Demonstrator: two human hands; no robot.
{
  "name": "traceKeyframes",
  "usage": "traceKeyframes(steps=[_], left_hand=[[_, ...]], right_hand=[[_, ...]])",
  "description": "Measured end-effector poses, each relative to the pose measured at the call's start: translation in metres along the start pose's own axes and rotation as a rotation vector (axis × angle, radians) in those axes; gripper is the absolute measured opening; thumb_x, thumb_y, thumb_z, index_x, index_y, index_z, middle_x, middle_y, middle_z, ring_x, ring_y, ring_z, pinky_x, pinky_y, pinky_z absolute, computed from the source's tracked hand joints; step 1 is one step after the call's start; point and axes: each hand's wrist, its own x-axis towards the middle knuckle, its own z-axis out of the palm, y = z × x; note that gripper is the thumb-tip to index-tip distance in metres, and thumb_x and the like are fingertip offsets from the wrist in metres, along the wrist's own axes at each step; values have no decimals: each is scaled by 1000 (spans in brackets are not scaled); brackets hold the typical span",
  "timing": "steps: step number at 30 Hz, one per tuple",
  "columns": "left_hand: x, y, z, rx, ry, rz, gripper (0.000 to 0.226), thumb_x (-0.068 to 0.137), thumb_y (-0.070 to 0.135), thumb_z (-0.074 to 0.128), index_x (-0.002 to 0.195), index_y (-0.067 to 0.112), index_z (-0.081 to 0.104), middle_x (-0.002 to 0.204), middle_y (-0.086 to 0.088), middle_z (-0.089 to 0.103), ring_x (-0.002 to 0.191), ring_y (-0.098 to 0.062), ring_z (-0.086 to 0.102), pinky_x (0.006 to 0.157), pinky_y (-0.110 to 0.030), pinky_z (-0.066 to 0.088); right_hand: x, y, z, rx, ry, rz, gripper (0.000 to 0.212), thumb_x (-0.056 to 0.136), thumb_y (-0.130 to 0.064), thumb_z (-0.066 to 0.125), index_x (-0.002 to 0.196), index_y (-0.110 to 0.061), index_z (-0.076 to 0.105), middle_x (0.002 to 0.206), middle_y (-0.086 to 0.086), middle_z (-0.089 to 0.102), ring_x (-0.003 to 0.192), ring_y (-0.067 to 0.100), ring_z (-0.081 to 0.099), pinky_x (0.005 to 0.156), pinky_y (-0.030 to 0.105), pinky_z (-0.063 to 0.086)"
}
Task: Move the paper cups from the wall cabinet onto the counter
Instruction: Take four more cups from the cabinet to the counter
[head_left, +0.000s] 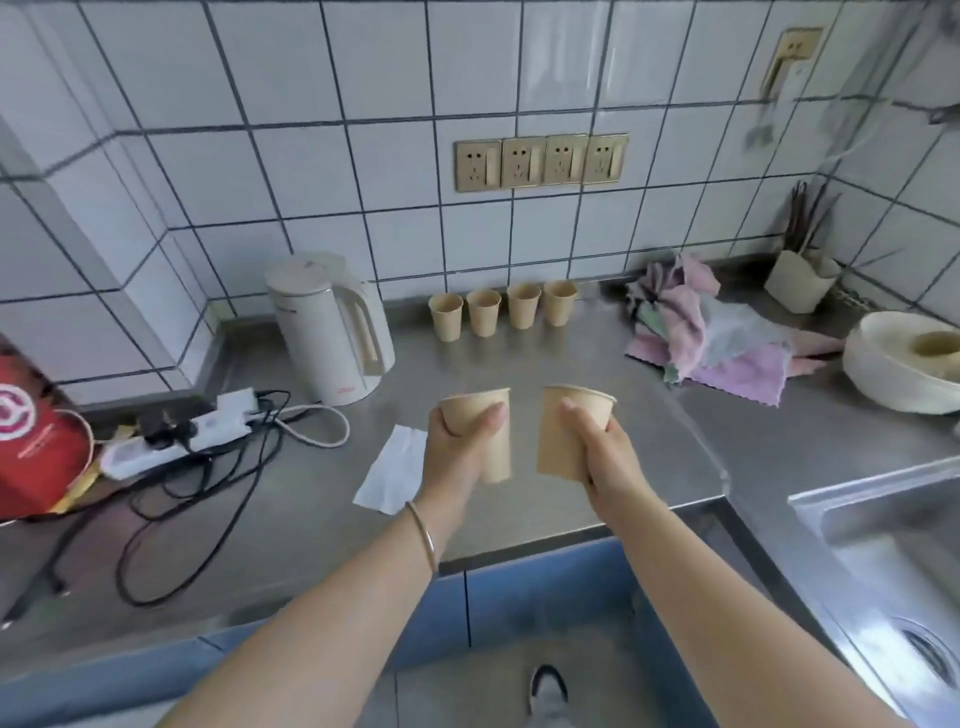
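My left hand (460, 447) grips a tan paper cup (488, 415), held above the steel counter (545, 364). My right hand (602, 452) grips a second tan paper cup (563, 431), tilted a little to the left. Both cups are upright with mouths up and hang over the counter's front part. A row of several paper cups (501, 309) stands upright on the counter against the tiled wall. The wall cabinet is out of view.
A white electric kettle (332, 327) stands left of the cup row. A power strip with tangled cables (176, 441) and a red bag (36, 447) lie at the left. A white paper sheet (389, 475) lies near my left hand. Cloths (717, 332), stacked bowls (909, 364) and a sink (893, 561) are at the right.
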Motion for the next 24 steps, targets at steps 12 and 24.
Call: traceKeyframes(steps=[12, 24], left_hand=[[184, -4, 52, 18, 232, -41, 40, 74, 16, 77, 110, 9, 60, 93, -3, 68, 74, -10, 63, 52, -13, 49], [308, -41, 36, 145, 301, -24, 67, 60, 24, 84, 115, 15, 48, 110, -4, 64, 95, -17, 64, 76, -26, 56]], right_hand=[[219, -25, 29, -223, -322, 174, 31, 83, -35, 67, 108, -19, 58, 105, 5, 68, 93, 21, 65, 83, 42, 53], [336, 10, 71, -412, -295, 25, 48, 61, -33, 77, 96, -40, 46, 106, -8, 60, 103, 12, 58, 80, 25, 47]])
